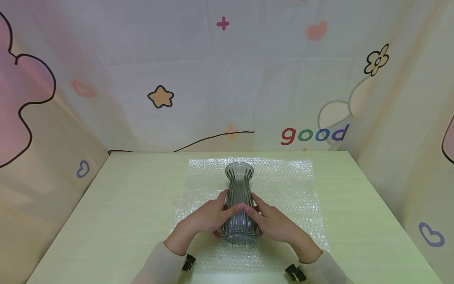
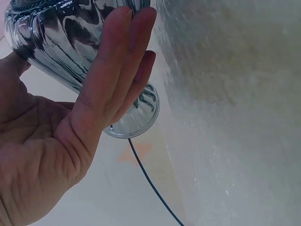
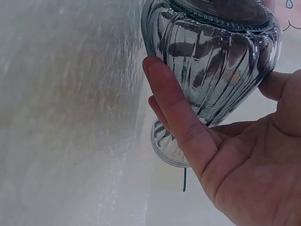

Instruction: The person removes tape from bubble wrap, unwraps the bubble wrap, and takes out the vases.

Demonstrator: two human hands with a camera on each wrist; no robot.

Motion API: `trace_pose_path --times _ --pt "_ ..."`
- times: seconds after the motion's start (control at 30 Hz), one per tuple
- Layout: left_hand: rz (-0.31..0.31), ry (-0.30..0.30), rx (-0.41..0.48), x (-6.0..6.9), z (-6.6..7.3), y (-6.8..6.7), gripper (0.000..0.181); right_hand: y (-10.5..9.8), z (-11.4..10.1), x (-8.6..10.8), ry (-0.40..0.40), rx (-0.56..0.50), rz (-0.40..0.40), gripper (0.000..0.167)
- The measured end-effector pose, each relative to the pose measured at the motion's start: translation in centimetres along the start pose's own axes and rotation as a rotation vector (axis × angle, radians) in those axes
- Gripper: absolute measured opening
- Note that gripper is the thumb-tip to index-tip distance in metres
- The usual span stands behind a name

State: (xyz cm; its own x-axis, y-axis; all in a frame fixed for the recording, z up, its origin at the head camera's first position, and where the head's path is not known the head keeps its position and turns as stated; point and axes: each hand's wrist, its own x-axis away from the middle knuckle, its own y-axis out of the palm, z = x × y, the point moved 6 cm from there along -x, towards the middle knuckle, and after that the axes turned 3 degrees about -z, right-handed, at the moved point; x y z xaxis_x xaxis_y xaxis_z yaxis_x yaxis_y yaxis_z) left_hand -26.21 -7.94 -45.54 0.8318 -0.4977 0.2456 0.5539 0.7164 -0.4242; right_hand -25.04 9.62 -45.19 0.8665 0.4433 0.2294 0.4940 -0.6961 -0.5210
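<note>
A ribbed, grey-tinted glass vase (image 1: 239, 197) is held between both hands, its flared mouth pointing away and its round base (image 1: 239, 238) facing me. From the left side my left hand (image 1: 209, 215) grips the body, thumb across the top, while the fingers (image 2: 106, 66) reach round the underside. My right hand (image 1: 274, 223) mirrors it, with its fingers (image 3: 169, 94) under the glass in the right wrist view. The two thumb tips meet over the vase. Beneath it a sheet of bubble wrap (image 1: 287, 197) lies flat on the table.
The pale green table (image 1: 134, 213) extends on both sides of the bubble wrap. Printed curtains (image 1: 198, 59) hang behind it and along the left and right. A black clip (image 1: 188, 262) sits by the left cuff, another (image 1: 295, 272) by the right.
</note>
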Motion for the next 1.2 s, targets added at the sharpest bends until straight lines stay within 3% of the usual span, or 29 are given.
trace_pose_path --times 0.33,0.57,0.77,1.0,1.2 --pt "0.032 0.026 -0.001 0.2 0.3 -0.2 0.100 -0.2 -0.4 0.0 -0.022 0.036 0.034 0.081" --pt "0.066 0.014 0.010 0.1 0.1 -0.5 0.108 -0.5 -0.8 0.0 -0.066 0.058 0.068 0.082" --pt "0.087 0.060 0.045 0.2 0.4 -0.6 0.107 -0.8 -1.1 0.1 -0.093 0.045 0.101 0.084" --pt "0.125 0.104 -0.002 0.1 0.7 -1.0 0.111 -1.2 -1.1 0.0 -0.093 0.038 0.124 0.085" --pt "0.126 0.146 0.018 0.3 1.0 -1.2 0.114 -1.4 -1.3 0.1 -0.123 0.034 0.138 0.086"
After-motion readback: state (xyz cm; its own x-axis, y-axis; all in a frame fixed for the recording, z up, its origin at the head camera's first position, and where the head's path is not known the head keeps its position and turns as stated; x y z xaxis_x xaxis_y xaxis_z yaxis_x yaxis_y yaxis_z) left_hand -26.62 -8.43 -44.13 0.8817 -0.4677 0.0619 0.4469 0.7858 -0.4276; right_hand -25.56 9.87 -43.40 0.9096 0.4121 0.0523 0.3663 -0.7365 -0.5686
